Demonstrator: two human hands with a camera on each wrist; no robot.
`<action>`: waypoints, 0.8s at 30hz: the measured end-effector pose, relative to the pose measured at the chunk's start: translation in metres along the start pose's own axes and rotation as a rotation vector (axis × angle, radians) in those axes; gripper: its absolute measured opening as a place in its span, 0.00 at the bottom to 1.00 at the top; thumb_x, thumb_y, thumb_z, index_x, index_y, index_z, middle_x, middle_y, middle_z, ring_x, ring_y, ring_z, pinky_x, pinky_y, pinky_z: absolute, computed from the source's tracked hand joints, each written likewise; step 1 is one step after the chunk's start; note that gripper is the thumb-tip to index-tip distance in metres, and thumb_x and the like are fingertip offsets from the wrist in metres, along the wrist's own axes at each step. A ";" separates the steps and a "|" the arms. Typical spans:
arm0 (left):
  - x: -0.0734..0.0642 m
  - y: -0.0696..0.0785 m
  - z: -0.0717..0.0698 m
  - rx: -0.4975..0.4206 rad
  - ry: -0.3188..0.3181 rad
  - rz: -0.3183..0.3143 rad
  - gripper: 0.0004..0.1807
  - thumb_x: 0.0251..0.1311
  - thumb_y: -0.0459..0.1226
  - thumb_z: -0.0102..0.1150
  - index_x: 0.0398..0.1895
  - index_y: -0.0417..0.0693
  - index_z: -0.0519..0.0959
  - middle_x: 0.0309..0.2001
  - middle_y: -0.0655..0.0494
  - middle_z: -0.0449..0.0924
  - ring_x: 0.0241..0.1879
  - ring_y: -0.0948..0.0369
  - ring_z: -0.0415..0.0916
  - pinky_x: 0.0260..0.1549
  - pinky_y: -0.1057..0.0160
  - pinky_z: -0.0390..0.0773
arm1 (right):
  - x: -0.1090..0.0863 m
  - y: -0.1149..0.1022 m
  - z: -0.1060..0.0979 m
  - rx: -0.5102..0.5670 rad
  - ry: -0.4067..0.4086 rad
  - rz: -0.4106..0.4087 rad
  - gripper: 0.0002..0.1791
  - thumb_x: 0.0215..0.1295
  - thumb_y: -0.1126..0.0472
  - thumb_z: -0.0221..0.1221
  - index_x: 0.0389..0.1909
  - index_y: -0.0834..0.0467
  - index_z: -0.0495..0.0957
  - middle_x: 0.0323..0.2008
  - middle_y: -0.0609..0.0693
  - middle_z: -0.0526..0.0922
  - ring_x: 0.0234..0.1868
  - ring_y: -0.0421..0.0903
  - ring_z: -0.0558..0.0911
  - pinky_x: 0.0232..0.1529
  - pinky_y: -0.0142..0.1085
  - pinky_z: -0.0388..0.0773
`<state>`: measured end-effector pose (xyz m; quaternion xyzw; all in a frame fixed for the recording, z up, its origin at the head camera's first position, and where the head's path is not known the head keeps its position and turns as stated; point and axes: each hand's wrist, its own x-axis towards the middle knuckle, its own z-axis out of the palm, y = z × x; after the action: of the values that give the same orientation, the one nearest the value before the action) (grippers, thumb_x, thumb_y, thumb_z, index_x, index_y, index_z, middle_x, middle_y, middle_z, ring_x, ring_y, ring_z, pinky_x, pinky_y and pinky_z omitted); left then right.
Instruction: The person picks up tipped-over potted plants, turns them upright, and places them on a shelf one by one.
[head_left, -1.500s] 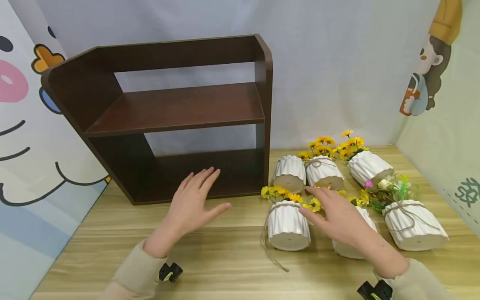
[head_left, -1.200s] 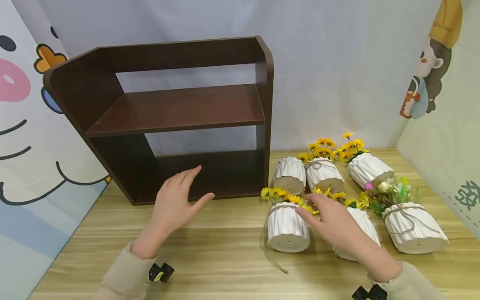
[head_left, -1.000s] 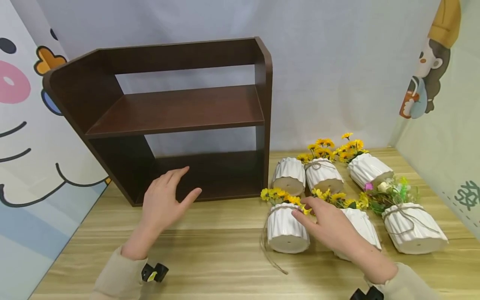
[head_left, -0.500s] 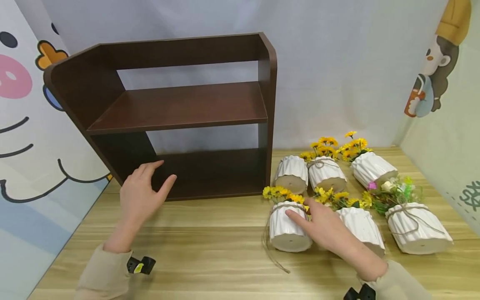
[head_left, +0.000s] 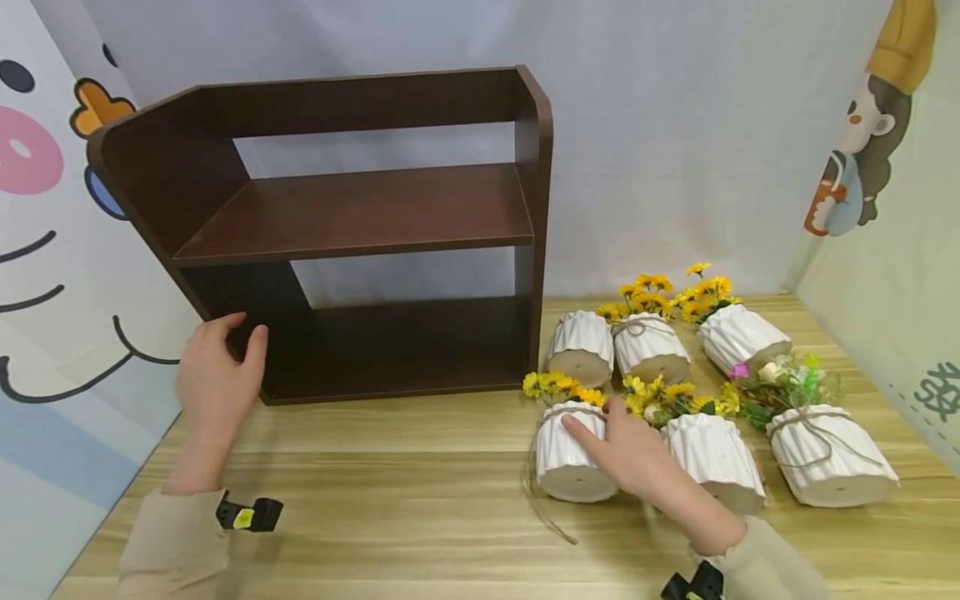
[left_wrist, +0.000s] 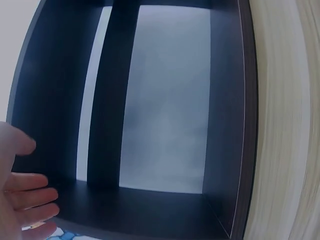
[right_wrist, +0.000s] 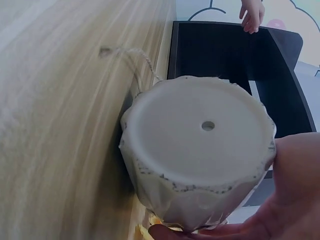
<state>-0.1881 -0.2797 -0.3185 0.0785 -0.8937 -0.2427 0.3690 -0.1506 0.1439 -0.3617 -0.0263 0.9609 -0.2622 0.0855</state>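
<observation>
Close to the tabletop's (head_left: pixel 360 517) left edge, the left hand (head_left: pixel 217 375) is spread loosely, holding nothing, beside the left side panel of a dark brown two-tier shelf (head_left: pixel 390 208); whether it touches the panel cannot be told. The shelf stands towards the back edge.

Just right of the shelf's front corner, a white fluted pot (head_left: pixel 576 450) lies on its side, base facing the person, its yellow flowers (head_left: pixel 562 387) pointing to the back edge and a loose string (head_left: pixel 536 500) trailing onto the wood. The right hand (head_left: pixel 637 446) is partly open around this pot, thumb over its upper side and fingers down its right side; how firmly it holds cannot be told.

Behind lie a back-left pot (head_left: pixel 581 343) and a string-tied pot (head_left: pixel 651 346). Farther right come a front-middle pot (head_left: pixel 714 454), a back-right pot (head_left: pixel 738 333) and, nearest the right edge, a pot of mixed flowers (head_left: pixel 832 450).
</observation>
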 end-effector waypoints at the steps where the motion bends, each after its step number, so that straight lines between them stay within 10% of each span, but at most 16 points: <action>1: 0.002 -0.002 -0.001 -0.006 0.016 -0.021 0.22 0.60 0.44 0.50 0.51 0.37 0.74 0.48 0.37 0.74 0.50 0.41 0.68 0.44 0.43 0.65 | 0.000 -0.001 0.000 0.004 -0.005 0.003 0.59 0.56 0.25 0.34 0.64 0.77 0.44 0.58 0.76 0.61 0.54 0.69 0.69 0.52 0.56 0.66; 24: 0.047 -0.023 -0.004 -0.113 0.101 -0.291 0.20 0.59 0.43 0.45 0.48 0.36 0.65 0.41 0.54 0.68 0.43 0.52 0.72 0.42 0.63 0.66 | -0.003 -0.002 0.013 0.097 0.132 0.025 0.46 0.51 0.28 0.48 0.53 0.66 0.61 0.33 0.59 0.78 0.31 0.51 0.79 0.29 0.42 0.73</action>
<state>-0.2203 -0.3165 -0.2984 0.1985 -0.8380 -0.3393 0.3785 -0.1449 0.1356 -0.3710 0.0075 0.9508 -0.3087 0.0263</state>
